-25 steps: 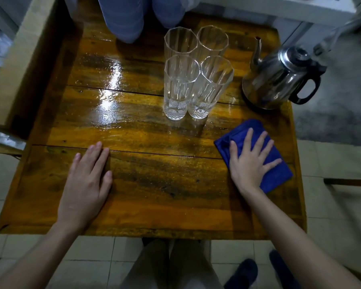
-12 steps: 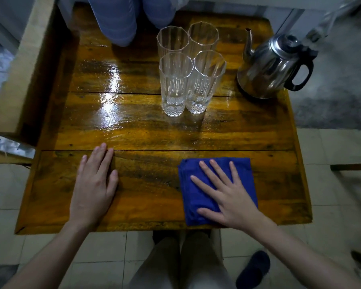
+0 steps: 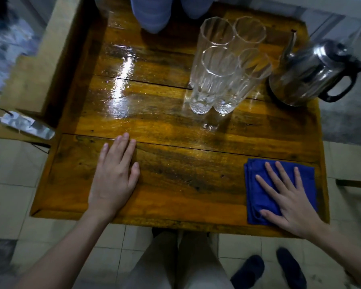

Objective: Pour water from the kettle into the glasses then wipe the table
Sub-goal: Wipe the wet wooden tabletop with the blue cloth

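Observation:
Several tall clear glasses (image 3: 219, 67) stand bunched together at the back of the glossy wooden table (image 3: 175, 126). To their right sits a steel kettle (image 3: 308, 74) with a black handle, spout toward the glasses. A folded blue cloth (image 3: 256, 184) lies at the table's front right corner. My right hand (image 3: 288, 197) presses flat on the cloth, fingers spread. My left hand (image 3: 115, 176) rests flat on the table's front left, holding nothing.
Another person's knees in blue trousers (image 3: 154, 13) reach over the table's far edge. A white power strip (image 3: 27, 126) lies on a ledge left of the table. Tiled floor, my legs and dark slippers (image 3: 248, 272) are below the front edge.
My right hand slid the blue cloth from near the kettle to the front middle, then right to the front right corner. My left hand stayed flat in place.

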The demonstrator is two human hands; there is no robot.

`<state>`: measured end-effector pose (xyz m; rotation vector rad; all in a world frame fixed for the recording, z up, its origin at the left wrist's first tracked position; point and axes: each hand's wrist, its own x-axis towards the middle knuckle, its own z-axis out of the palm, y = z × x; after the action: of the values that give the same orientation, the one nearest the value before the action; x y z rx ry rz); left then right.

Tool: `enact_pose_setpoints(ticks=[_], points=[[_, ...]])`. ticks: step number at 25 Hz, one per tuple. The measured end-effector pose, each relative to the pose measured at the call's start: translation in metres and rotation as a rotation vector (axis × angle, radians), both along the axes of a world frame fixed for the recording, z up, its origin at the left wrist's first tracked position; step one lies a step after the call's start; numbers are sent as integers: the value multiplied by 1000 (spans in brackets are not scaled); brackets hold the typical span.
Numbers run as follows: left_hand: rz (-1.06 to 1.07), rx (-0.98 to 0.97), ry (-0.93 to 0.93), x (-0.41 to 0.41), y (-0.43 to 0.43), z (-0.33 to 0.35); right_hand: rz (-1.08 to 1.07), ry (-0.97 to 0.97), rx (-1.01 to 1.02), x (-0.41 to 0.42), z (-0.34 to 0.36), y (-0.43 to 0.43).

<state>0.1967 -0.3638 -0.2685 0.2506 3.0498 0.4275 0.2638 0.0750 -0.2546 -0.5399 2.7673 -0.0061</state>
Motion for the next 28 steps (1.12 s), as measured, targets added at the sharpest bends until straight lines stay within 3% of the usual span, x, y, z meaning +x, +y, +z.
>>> enact_pose_setpoints(ticks=[10,19,28], points=[[23,1,9,1,0,1,78,16,-43,-29,-2,-151],[414,87,-1,-3,-7,2,-45,81,-115,-82,-8,-267],[401,-1,-38,-5,-5,-1,25,154,-161,-181,-22,-330]])
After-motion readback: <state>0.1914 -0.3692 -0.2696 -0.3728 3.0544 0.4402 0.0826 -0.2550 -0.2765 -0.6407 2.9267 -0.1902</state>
